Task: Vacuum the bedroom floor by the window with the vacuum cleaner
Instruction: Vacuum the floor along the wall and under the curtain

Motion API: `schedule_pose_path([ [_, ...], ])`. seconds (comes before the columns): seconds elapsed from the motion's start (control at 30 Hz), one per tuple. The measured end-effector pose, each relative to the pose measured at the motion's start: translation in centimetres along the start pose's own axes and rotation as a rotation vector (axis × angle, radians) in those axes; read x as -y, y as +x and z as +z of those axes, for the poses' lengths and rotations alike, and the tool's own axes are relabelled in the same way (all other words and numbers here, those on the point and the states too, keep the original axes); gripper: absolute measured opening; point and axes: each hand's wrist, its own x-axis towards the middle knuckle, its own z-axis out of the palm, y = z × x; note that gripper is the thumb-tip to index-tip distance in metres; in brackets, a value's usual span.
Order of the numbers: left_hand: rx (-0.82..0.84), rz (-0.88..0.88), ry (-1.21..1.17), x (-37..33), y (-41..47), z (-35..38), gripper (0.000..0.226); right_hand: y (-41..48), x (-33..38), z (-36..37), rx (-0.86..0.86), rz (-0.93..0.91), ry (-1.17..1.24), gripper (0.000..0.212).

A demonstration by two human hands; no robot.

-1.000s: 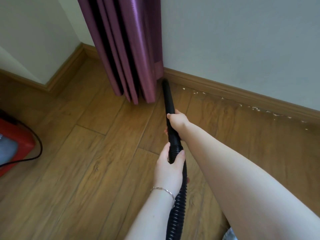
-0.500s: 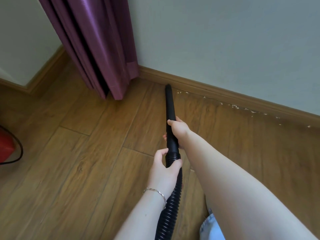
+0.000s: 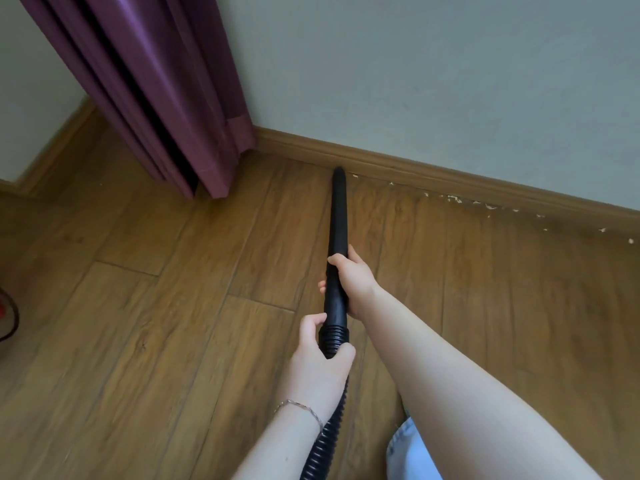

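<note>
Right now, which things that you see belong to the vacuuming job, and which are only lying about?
Belong to the job:
- black nozzle tube, tip at the skirting board
- ribbed hose
- right hand on the tube
- left hand on the hose
- pale crumbs along the skirting board

Just there:
- purple curtain
- bracelet

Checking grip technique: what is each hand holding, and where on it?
Right hand grips the black nozzle at its rear; left hand grips the ribbed hose where it joins.

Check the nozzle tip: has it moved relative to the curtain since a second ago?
Yes. The nozzle tip has slid right along the skirting board, away from the purple curtain it was beside earlier.
</note>
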Motion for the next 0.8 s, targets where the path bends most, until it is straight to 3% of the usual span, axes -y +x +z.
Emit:
schedule_pose_path([
  [0.23,0.034,0.005,0.108,0.7,-0.9,2.2,0.043,-0.9,-1.3,-2.6,-0.001,-0.018,0.032,0.066],
  [0.57,0.083,0.032,0.070,-0.1,-0.7,4.2,0.046,-1.6,-0.7,-6.3,-0.057,-0.036,0.157,0.051],
  [0.8,0.102,0.041,0.093,-0.9,-0.4,5.9,0.047,-2.1,-0.2,-8.7,-0.081,-0.047,0.215,0.059],
])
